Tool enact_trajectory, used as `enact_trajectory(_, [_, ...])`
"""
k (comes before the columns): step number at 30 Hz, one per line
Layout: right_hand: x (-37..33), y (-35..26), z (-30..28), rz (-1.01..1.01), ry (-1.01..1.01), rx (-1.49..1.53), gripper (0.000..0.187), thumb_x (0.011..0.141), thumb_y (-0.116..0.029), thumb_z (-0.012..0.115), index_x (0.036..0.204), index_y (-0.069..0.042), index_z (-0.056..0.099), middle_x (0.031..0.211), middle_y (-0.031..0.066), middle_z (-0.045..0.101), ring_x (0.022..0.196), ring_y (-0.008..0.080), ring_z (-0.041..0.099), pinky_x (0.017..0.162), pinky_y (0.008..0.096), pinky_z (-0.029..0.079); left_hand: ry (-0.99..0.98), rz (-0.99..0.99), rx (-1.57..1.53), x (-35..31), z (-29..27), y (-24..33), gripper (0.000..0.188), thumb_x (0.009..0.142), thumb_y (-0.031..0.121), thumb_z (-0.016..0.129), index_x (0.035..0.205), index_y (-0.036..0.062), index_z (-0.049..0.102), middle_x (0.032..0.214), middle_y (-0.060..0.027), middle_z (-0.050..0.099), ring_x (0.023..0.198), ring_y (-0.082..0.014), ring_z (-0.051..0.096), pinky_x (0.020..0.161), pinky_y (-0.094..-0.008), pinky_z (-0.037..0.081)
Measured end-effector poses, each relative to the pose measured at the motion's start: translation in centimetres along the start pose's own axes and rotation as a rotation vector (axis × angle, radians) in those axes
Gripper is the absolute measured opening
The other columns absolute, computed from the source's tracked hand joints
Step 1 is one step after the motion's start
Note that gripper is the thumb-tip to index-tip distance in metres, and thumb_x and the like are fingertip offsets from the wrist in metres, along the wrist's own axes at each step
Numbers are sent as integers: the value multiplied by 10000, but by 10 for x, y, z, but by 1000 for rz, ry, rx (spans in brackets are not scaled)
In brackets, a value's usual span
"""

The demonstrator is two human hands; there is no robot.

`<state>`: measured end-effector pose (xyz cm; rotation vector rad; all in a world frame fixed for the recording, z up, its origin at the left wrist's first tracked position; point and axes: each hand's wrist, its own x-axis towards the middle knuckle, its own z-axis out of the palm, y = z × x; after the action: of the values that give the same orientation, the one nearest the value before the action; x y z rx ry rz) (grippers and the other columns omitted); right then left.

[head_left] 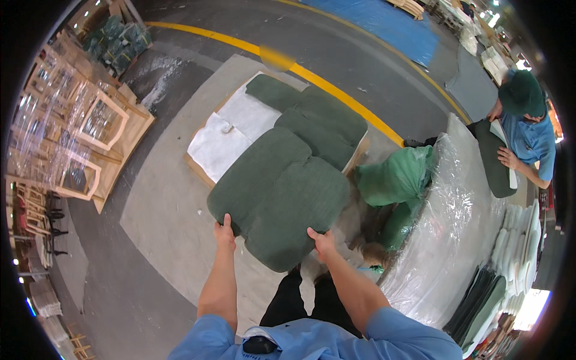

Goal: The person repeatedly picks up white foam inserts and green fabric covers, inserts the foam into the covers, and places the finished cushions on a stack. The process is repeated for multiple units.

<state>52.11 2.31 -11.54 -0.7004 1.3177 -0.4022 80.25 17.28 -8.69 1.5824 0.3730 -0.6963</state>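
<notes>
Two dark green fabric-covered cushions are held out before me, overlapping, and whether they are joined I cannot tell. My left hand (pixel 225 234) grips the near edge of the left cushion (pixel 258 174), thumb on top. The right cushion (pixel 297 210) has its near right edge in my right hand (pixel 323 241), also thumb on top. The fingers of both hands are hidden underneath. Beyond and partly below them, more green cushions (pixel 330 120) and white pads (pixel 249 114) lie on a light brown board (pixel 198 170) on the floor.
Green sacks (pixel 393 177) stand to the right, beside a plastic-wrapped surface (pixel 447 210). Behind it a co-worker (pixel 528 129) in a blue shirt holds a green and white pad. Wrapped wooden frames (pixel 99 132) are stacked at left. A yellow line (pixel 336 96) crosses the floor.
</notes>
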Motion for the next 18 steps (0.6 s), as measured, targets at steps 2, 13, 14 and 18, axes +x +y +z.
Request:
enact_trajectory(2, [12,-25,4,77,1,-270,769,868,-330,908,1470,-37,531,1376,141,680,1208,318,664,999,470,532,-53,-34,13,0,13,25,661,1032,367,742,1502,-12,473,1429,-196,612,1205,-340,667,914,-516,610])
enact_trajectory(13, [-183,-147,-107,-182,-763,-163,465,1030,-255,755,1443,-68,649,1180,45,723,1006,149,628,913,315,518,-454,201,675,-100,-70,31,415,901,329,783,1153,55,600,1004,-161,657,824,-385,685,713,-502,588])
enact_trajectory(14, [-238,-181,-119,-424,-924,-142,415,1042,-239,740,1407,-54,673,1185,67,722,1031,174,632,933,327,514,-671,584,885,-101,-72,31,477,758,389,945,958,51,674,908,-196,710,858,-410,682,786,-521,559])
enact_trajectory(18, [-406,-246,-145,-1137,-1306,-118,376,1032,-285,743,1339,-68,728,1338,172,628,1054,311,654,932,453,538,-986,496,1336,-117,-16,-11,422,785,364,898,976,58,680,917,-194,712,849,-406,691,772,-519,566])
